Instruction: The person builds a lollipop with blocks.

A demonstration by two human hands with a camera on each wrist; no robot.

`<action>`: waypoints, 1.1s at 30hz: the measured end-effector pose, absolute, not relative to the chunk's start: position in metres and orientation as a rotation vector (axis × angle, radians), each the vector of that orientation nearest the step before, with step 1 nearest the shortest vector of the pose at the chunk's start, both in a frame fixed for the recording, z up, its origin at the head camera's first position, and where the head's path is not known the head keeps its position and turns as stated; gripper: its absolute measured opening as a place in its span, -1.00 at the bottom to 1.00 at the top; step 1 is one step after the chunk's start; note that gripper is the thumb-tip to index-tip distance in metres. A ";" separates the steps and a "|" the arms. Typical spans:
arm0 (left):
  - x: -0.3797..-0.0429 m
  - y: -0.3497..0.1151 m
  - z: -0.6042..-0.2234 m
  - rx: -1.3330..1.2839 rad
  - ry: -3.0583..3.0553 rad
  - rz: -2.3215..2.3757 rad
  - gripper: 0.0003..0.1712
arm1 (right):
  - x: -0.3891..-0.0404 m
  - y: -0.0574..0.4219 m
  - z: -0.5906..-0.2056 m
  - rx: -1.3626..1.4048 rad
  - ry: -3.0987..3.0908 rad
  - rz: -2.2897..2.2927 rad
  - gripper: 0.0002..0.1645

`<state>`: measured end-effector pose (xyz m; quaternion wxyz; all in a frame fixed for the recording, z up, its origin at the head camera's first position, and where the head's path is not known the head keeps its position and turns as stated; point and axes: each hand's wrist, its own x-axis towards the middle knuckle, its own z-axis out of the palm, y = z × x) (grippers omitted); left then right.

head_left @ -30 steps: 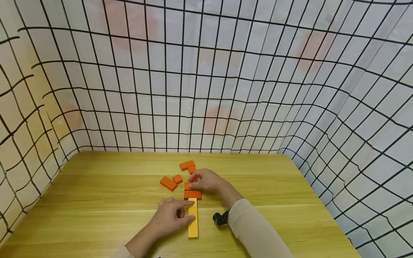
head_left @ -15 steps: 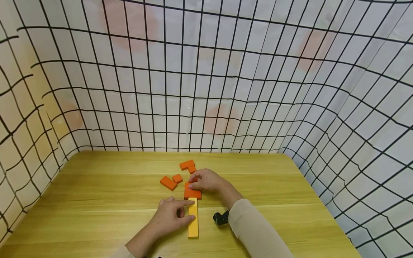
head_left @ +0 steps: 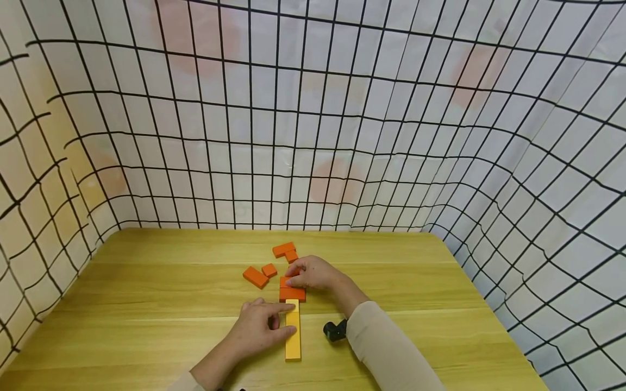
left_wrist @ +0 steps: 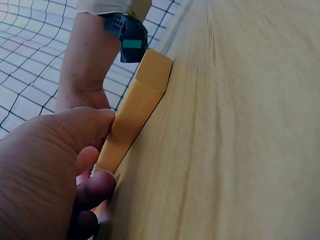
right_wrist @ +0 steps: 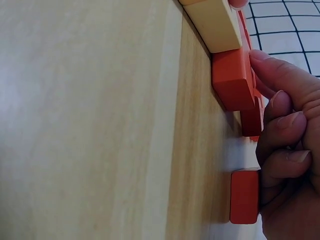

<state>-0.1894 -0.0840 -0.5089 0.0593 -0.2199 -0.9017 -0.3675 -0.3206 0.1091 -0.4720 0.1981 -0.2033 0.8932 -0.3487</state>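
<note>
Two yellow blocks, a long one [head_left: 293, 348] and a short pale one [head_left: 294, 302], lie end to end in a line running away from me. My left hand [head_left: 258, 327] lays its thumb on the long block and its outstretched index finger on the pale one. Past them an orange block [head_left: 292, 296] lies crosswise, touching the pale end. Behind it is another orange block [head_left: 283, 282], where my right hand [head_left: 317, 272] has its thumb and bent index finger. Its other fingers [right_wrist: 286, 127] are curled in the right wrist view. The right index fingertip's contact is partly hidden.
Loose orange blocks lie left of the row, one longer [head_left: 255, 277] and one small [head_left: 269, 270]. Two more, a long one [head_left: 283, 250] and a short one [head_left: 291, 257], touch farther back. A dark wrist device [head_left: 335, 331] sits by the right sleeve. Gridded cloth surrounds the table [head_left: 146, 304].
</note>
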 end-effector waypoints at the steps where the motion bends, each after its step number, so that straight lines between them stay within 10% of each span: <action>1: -0.189 -0.084 -0.509 -0.665 -2.731 -1.112 -0.52 | -0.321 0.109 -0.472 -0.569 2.498 -0.975 -0.84; 33: -0.192 -0.084 -0.510 -0.640 -2.793 -1.086 -0.51 | -0.321 0.120 -0.474 -0.463 2.425 -1.288 -0.79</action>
